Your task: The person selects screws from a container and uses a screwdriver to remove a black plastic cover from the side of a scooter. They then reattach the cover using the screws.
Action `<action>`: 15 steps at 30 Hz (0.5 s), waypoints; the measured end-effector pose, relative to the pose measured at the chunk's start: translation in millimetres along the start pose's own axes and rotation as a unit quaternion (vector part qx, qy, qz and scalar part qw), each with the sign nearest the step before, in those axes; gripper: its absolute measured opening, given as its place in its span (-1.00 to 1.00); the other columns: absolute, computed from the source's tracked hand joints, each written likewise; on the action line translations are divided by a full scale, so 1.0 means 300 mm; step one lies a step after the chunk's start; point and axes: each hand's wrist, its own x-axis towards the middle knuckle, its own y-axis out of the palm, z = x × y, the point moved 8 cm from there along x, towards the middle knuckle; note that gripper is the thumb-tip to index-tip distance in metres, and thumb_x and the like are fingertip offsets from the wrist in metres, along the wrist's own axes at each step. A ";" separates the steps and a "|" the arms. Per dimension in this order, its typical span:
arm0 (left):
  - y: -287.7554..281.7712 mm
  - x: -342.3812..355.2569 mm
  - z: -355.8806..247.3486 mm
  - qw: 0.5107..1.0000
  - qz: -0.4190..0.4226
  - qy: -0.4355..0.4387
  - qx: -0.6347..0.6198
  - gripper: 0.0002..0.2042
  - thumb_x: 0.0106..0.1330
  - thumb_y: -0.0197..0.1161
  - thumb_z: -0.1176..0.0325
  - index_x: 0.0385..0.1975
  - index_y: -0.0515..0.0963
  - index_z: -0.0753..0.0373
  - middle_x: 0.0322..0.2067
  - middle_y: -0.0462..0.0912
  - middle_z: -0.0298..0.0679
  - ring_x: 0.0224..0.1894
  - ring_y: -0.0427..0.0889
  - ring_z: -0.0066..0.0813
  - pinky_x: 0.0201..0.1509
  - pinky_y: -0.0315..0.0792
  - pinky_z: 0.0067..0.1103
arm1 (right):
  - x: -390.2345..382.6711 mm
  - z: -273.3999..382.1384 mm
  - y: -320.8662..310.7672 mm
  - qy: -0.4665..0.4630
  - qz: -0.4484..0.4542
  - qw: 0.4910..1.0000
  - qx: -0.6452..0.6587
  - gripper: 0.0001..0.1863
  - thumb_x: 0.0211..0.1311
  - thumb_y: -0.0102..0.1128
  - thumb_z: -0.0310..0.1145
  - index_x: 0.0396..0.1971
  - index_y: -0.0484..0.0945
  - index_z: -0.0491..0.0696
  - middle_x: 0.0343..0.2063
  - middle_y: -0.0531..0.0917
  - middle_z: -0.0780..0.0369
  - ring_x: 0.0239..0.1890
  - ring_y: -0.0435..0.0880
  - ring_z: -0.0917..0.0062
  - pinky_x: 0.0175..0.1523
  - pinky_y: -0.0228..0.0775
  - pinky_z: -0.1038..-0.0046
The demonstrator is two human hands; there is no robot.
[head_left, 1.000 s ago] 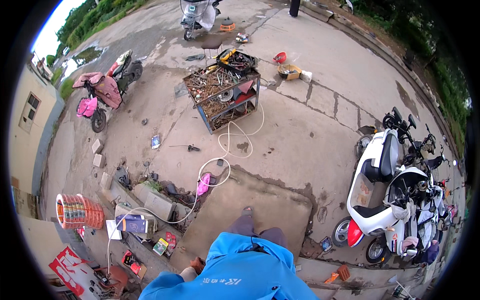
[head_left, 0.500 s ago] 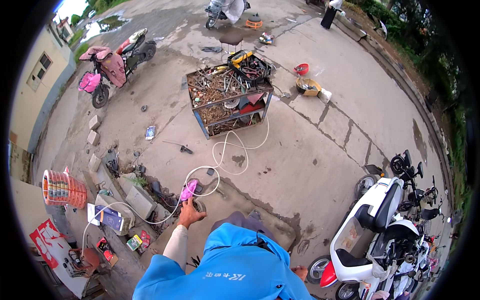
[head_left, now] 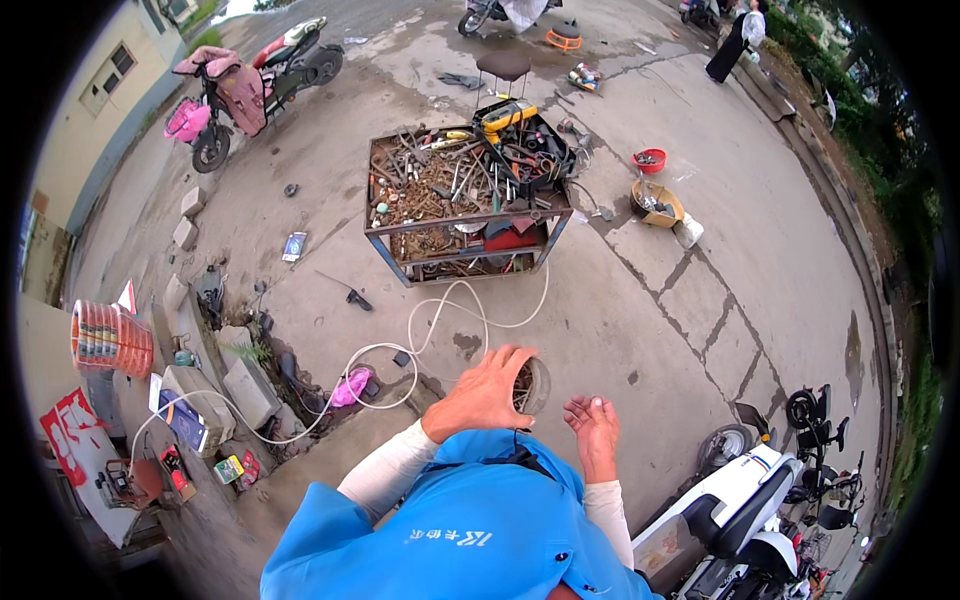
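Note:
In front of my blue-clad body, my left hand (head_left: 478, 394) is closed on the side of a round, pale-rimmed tub (head_left: 541, 386). Dark brownish small bits show inside the tub, too small to name. My left fingers and thumb hide its near-left side. To the right of the tub, my right hand (head_left: 597, 436) is raised with loosely bent fingers, and nothing shows in it. Ahead of both hands stands a metal tool cart (head_left: 468, 226), its top heaped with tools and small rusty parts. A black tool tray (head_left: 548, 172) with a yellow tool lies on its right side.
A white hose (head_left: 409, 372) loops over the ground between the cart and the left-hand clutter. A pink bag (head_left: 350, 388) lies by the hose, near concrete blocks (head_left: 252, 392). White scooters (head_left: 735, 500) stand at right, a pink-covered scooter (head_left: 240, 95) at far left. A person (head_left: 738, 45) is far right.
My left hand has come up and right from beside the pink bag, now with the round tub in it. My right hand has risen into view beside it. The view has shifted towards the cart.

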 end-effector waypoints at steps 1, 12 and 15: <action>0.017 0.090 -0.053 0.998 0.013 0.055 0.012 -0.09 -0.14 0.55 0.16 0.31 0.28 0.17 0.16 0.40 0.01 0.22 0.43 0.09 0.21 0.45 -0.18 | 0.111 -0.003 0.052 0.003 0.046 0.998 0.033 -0.79 0.54 -0.01 -0.22 -0.07 0.40 -0.05 -0.10 0.64 0.10 -0.09 0.68 0.35 -0.06 0.58 0.34; 0.181 0.635 -0.282 0.984 0.092 0.109 0.106 -0.12 -0.14 0.54 0.23 0.30 0.29 0.17 0.20 0.33 0.05 0.20 0.40 0.18 0.14 0.46 -0.06 | 0.416 0.260 0.260 0.031 0.211 0.976 -0.044 -0.01 0.03 -0.02 0.34 0.45 0.10 0.12 0.29 0.25 0.14 0.34 0.14 0.19 0.52 -0.05 0.03; 0.172 0.750 -0.273 0.993 0.018 0.101 0.053 -0.14 0.00 0.51 0.13 0.34 0.26 0.20 0.30 0.25 0.11 0.27 0.35 0.21 0.23 0.40 -0.04 | 0.569 0.369 0.217 -0.010 0.294 0.928 -0.228 -0.29 0.42 -0.23 0.20 0.48 0.06 0.23 0.43 0.17 0.22 0.47 0.11 0.26 0.53 0.03 0.07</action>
